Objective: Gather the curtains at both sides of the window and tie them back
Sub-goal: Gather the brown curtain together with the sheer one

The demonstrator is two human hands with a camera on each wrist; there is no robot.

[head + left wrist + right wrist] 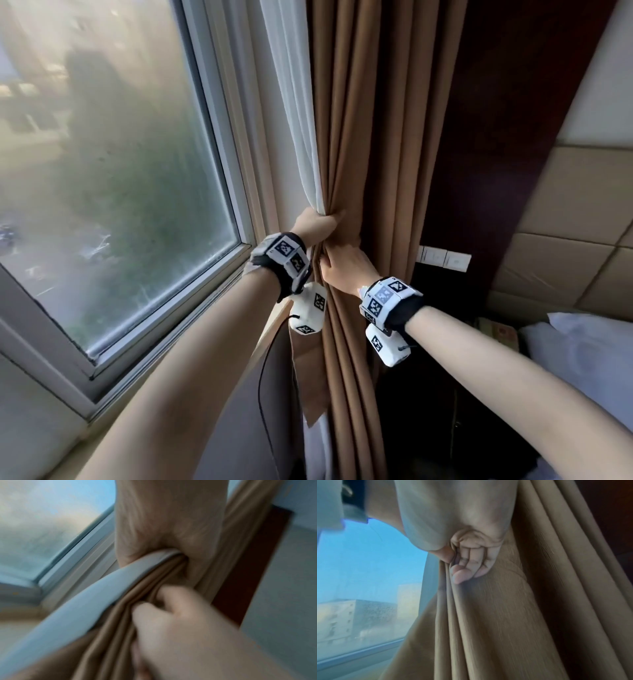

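Observation:
A brown curtain [370, 137] hangs in folds at the right side of the window [120, 154], with a white sheer curtain [294, 102] along its left edge. My left hand [317, 222] grips both layers where they bunch together. Just below it, my right hand [342, 265] grips the brown folds. In the left wrist view the sheer [102, 595] and the brown folds [137, 601] run into the left palm [163, 520]. In the right wrist view the fingers [467, 561] are curled into the brown cloth [505, 615]. A flat brown band [308, 383] hangs beside the curtain under my left wrist.
The window sill [171, 335] runs along the lower left. Behind the curtain is a dark wood panel [496, 137] with white wall switches [443, 257]. A padded headboard [565, 222] and a bed with white bedding [582, 349] are to the right. A black cable [262, 394] dangles from my left wrist.

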